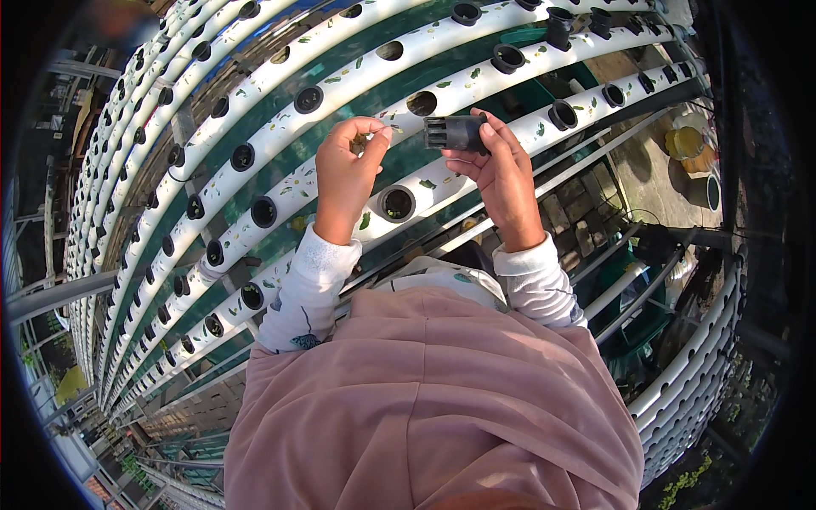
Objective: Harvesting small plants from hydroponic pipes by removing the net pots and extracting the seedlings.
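step: loading a pot | right hand (501, 170) grips black net pot (456, 133) | left hand (347, 174) pinches small plug (359, 143) | next: probably plug into pot, needs a steady line-up

Rows of pipes (280, 183) with holes along their tops run side by side beneath both raised hands. The left hand (344, 174) is left of the right hand (501, 170), apart from it. The net cup (456, 133) lies sideways in the right hand's fingers, above a pipe hole (396, 203) between the wrists. More cups (507, 58) sit in holes behind
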Action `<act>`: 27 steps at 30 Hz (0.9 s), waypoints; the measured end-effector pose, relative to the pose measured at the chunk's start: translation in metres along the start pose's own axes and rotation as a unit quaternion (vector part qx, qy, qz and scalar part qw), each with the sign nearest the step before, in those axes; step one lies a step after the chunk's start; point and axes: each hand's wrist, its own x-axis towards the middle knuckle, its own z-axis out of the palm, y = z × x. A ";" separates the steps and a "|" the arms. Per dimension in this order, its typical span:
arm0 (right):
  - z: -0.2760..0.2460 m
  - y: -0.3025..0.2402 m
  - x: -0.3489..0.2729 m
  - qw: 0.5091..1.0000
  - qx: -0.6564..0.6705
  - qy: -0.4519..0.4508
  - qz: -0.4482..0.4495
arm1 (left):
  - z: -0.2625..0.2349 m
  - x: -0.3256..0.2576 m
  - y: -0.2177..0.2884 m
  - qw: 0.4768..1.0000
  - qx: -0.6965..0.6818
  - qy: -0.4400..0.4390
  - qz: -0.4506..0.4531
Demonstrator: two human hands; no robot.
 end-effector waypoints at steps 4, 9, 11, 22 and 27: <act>-0.002 -0.001 0.009 0.997 -0.043 0.043 -0.051 | -0.015 -0.001 0.011 0.976 -0.168 -0.021 -0.140; 0.003 -0.003 0.037 0.934 -0.298 0.004 -0.196 | -0.026 -0.003 0.014 0.932 -0.328 -0.066 -0.142; 0.008 -0.004 0.051 0.861 -0.426 -0.021 -0.276 | -0.030 -0.004 0.015 0.925 -0.345 -0.093 -0.133; 0.037 -0.009 0.089 0.653 -0.676 -0.090 -0.329 | -0.035 -0.012 0.018 0.927 -0.347 -0.116 -0.082; 0.040 -0.007 0.092 0.647 -0.679 -0.077 -0.340 | -0.034 -0.009 0.016 0.923 -0.365 -0.101 -0.071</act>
